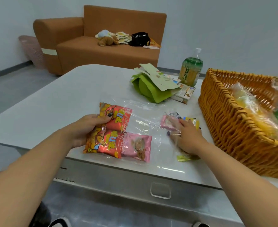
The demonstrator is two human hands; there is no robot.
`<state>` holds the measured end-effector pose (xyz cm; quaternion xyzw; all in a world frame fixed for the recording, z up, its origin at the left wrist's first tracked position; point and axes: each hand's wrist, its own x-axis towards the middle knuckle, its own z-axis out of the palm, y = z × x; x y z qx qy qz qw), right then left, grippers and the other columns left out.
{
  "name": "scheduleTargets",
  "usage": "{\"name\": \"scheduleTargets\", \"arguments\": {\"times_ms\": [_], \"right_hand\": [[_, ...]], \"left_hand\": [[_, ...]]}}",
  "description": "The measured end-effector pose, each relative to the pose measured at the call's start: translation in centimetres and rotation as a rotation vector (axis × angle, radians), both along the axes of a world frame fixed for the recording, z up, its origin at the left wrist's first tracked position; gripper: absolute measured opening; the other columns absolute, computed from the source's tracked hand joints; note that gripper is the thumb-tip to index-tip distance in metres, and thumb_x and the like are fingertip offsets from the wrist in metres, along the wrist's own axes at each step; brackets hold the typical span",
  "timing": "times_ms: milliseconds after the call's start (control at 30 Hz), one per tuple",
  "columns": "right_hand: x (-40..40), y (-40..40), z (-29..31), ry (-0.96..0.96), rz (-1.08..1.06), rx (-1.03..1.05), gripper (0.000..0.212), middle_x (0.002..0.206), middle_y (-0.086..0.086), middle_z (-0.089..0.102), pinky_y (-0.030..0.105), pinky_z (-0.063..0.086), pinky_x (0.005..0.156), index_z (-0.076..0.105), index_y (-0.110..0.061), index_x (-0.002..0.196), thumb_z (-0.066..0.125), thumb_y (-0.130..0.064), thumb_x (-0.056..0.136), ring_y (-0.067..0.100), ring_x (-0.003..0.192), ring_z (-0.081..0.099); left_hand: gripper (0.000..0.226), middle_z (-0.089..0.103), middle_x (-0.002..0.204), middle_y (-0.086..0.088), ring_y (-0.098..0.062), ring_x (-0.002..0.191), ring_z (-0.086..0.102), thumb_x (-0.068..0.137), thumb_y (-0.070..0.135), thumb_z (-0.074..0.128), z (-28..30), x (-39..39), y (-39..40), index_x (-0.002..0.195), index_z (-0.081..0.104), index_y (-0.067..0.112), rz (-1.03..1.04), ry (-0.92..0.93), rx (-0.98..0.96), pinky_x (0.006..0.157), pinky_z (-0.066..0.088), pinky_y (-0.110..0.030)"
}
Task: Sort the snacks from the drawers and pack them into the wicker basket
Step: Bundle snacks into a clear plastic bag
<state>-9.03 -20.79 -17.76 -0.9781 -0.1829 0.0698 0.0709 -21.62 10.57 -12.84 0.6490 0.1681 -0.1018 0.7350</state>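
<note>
Near left, the left hand [85,128] grips orange snack packets [108,130] inside a clear bag [140,118]; the right hand [186,138] lies flat-fingered on small sweets [169,122]. At right, the wicker basket [230,122] is partly filled, so sorting seems roughly midway.

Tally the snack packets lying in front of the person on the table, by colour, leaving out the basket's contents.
Orange-red packets: 2
Pink packets: 2, one under clear film
Yellow packets: 2, the second partly hidden by the right hand
Total: 6
</note>
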Motion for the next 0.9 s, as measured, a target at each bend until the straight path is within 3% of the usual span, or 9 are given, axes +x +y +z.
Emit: {"name": "scheduleTargets", "arguments": {"times_ms": [67, 233, 333, 400, 467, 533, 600, 767, 900], "right_hand": [[-0.5, -0.1, 0.4, -0.007, -0.019, -0.014, 0.061, 0.159, -0.001, 0.013, 0.063, 0.005, 0.113, 0.018, -0.033, 0.151, 0.039, -0.051, 0.096, 0.031, 0.147, 0.002], [-1.1, -0.3, 1.2, -0.034, -0.021, 0.029, 0.054, 0.151, 0.001, 0.026, 0.065, 0.001, 0.113, 0.033, -0.024, 0.144, 0.048, -0.028, 0.092, 0.033, 0.146, 0.005], [-0.5, -0.5, 1.6, -0.017, -0.025, 0.116, 0.046, 0.142, 0.0, 0.037, 0.062, 0.001, 0.113, 0.041, -0.027, 0.134, 0.052, -0.025, 0.09, 0.032, 0.145, 0.011], [0.3, -0.6, 1.6, -0.013, -0.039, 0.147, 0.02, 0.112, -0.002, 0.051, 0.062, 0.017, 0.111, 0.048, -0.023, 0.105, 0.054, -0.022, 0.086, 0.032, 0.127, 0.039], [1.1, -0.8, 1.6, -0.015, -0.028, 0.196, 0.016, 0.098, -0.003, 0.052, 0.058, 0.03, 0.104, 0.048, -0.024, 0.097, 0.056, -0.024, 0.082, 0.029, 0.104, 0.049], [1.5, -0.8, 1.7, 0.004, -0.03, 0.248, 0.032, 0.107, 0.0, 0.051, 0.055, 0.033, 0.102, 0.05, -0.029, 0.112, 0.061, -0.031, 0.082, 0.028, 0.108, 0.049], [1.8, -0.8, 1.8, -0.01, -0.051, 0.275, 0.049, 0.118, 0.002, 0.049, 0.052, 0.035, 0.103, 0.05, -0.029, 0.125, 0.067, -0.038, 0.08, 0.027, 0.114, 0.048], [1.6, -0.3, 2.1, -0.099, -0.082, 0.283, 0.064, 0.121, 0.004, 0.046, 0.047, 0.044, 0.097, 0.051, -0.022, 0.13, 0.072, -0.047, 0.075, 0.027, 0.11, 0.052], [0.5, 0.2, 2.8, -0.237, -0.08, 0.275, 0.056, 0.116, 0.008, 0.048, 0.042, 0.047, 0.089, 0.058, -0.013, 0.121, 0.071, -0.044, 0.076, 0.03, 0.108, 0.05]], "left_hand": [[0.059, 0.073, 0.104, -0.021, -0.028, 0.08, 0.074, 0.064, 0.039, 0.078, 0.2, 1.6, -0.1, 0.107, 0.069, 0.0, -0.069, 0.086, 0.106, 0.075, 0.061, -0.04], [0.106, 0.072, 0.104, -0.023, -0.032, 0.082, 0.073, 0.016, 0.051, 0.096, 0.1, 4.5, 0.1, 0.104, 0.07, -0.002, -0.242, 0.162, 0.228, 0.066, 0.061, -0.038], [0.105, 0.072, 0.102, -0.023, -0.031, 0.08, 0.073, 0.017, 0.054, 0.095, 0.3, 6.2, 0.1, 0.103, 0.069, 0.0, -0.268, 0.122, 0.288, 0.066, 0.06, -0.035], [0.099, 0.074, 0.1, -0.019, -0.027, 0.08, 0.073, 0.02, 0.058, 0.093, 0.5, 7.4, 0.1, 0.1, 0.068, 0.005, -0.264, 0.074, 0.386, 0.067, 0.058, -0.032], [0.079, 0.072, 0.109, -0.015, -0.025, 0.09, 0.071, 0.048, 0.053, 0.09, 0.4, 8.4, -0.2, 0.109, 0.066, 0.009, -0.22, 0.043, 0.537, 0.075, 0.054, -0.03], [0.069, 0.058, 0.135, -0.012, -0.024, 0.114, 0.059, 0.078, 0.041, 0.079, -0.3, 9.4, -0.8, 0.134, 0.053, 0.011, -0.123, 0.004, 0.81, 0.094, 0.046, -0.032], [0.077, 0.04, 0.15, -0.012, -0.028, 0.135, 0.041, 0.084, 0.04, 0.073, -0.6, 9.5, -2.1, 0.147, 0.037, 0.012, -0.049, -0.084, 1.047, 0.11, 0.035, -0.037], [0.095, 0.009, 0.162, 0.0, -0.018, 0.15, 0.003, 0.08, 0.058, 0.068, 1.2, 4.3, -8.2, 0.154, 0.017, 0.026, -0.229, -0.302, 1.096, 0.121, 0.011, -0.04], [0.122, -0.021, 0.16, 0.009, -0.011, 0.146, -0.025, 0.071, 0.075, 0.062, -0.6, -0.8, -13.7, 0.154, -0.012, 0.026, -0.357, -0.374, 1.228, 0.122, -0.003, -0.045]]}}
